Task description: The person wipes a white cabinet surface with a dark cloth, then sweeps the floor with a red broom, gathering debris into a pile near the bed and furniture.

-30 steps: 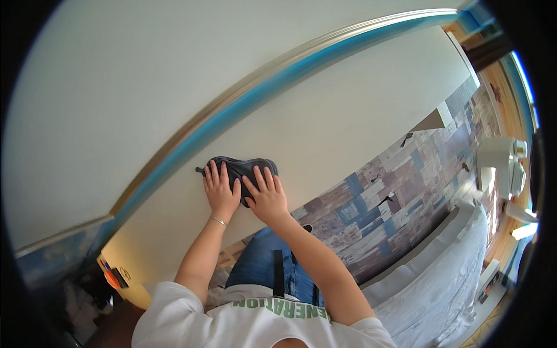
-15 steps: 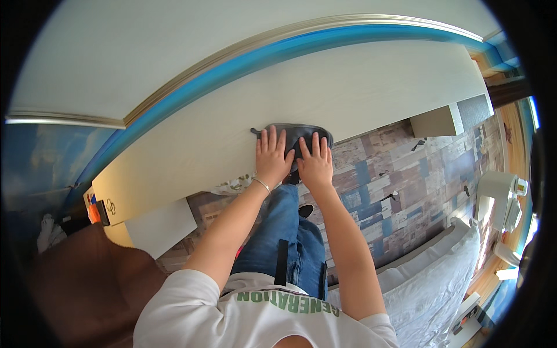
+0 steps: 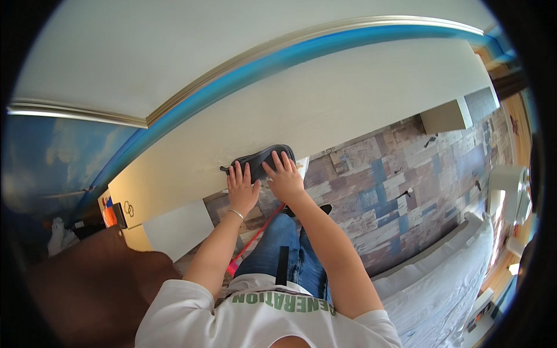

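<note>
A dark grey pouch [image 3: 260,156], rounded and with a small loop at its left end, lies at the front edge of the long pale tabletop [image 3: 348,93]. My left hand [image 3: 242,190] rests on its near left part, fingers stretched out and flat. Beside it, my right hand [image 3: 285,177] presses flat on the pouch's right part with its fingers spread. Neither hand is wrapped round the pouch. Something white shows just past the pouch's right end, mostly hidden.
A brown chair back [image 3: 110,278] stands at lower left. Dark and orange items [image 3: 113,214] sit at the tabletop's left end. A white-covered bed [image 3: 441,278] is at lower right, beside the patterned floor [image 3: 371,180]. A thin red stick or cord [image 3: 255,236] slants by my legs.
Both hands and the pouch have shifted left and nearer along the tabletop's front edge. The pouch is turned differently. More of the red stick or cord shows.
</note>
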Motion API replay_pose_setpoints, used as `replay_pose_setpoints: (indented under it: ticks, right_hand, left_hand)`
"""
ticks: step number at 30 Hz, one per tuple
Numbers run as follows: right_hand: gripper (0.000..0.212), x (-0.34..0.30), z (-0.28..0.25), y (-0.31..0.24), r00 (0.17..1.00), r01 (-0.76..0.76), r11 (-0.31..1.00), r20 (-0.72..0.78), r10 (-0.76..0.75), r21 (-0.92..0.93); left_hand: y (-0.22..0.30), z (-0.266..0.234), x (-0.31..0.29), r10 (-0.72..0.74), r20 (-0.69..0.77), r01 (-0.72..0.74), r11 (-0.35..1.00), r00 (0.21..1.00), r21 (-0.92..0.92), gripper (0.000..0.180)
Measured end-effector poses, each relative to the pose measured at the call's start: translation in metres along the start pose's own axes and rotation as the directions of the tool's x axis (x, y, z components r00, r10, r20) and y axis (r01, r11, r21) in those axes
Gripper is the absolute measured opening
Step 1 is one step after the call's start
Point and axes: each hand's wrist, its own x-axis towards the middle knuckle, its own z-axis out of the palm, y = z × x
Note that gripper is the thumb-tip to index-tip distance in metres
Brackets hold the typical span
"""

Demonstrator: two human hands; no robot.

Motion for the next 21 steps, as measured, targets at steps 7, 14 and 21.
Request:
replay_pose_setpoints:
  ticks: [7,14,21]
  right_hand:
    - [0.058,-0.004,-0.022,0.033,0.976,-0.214,0.976,-0.053,0.212,-0.029]
    - [0.061,-0.012,-0.020,0.041,0.917,-0.393,0.918,-0.101,0.387,-0.053]
    - [0.057,-0.015,0.015,-0.024,0.961,-0.227,0.953,-0.110,0.252,0.203]
  left_hand:
    - [0.029,-0.012,0.052,0.357,0.022,-0.357,0.934,0.934,0.006,0.076]
    - [0.064,-0.013,0.079,0.501,0.022,-0.501,0.865,0.865,-0.020,0.072]
    - [0.008,-0.003,0.022,0.456,-0.102,-0.463,0.883,0.884,-0.070,0.062]
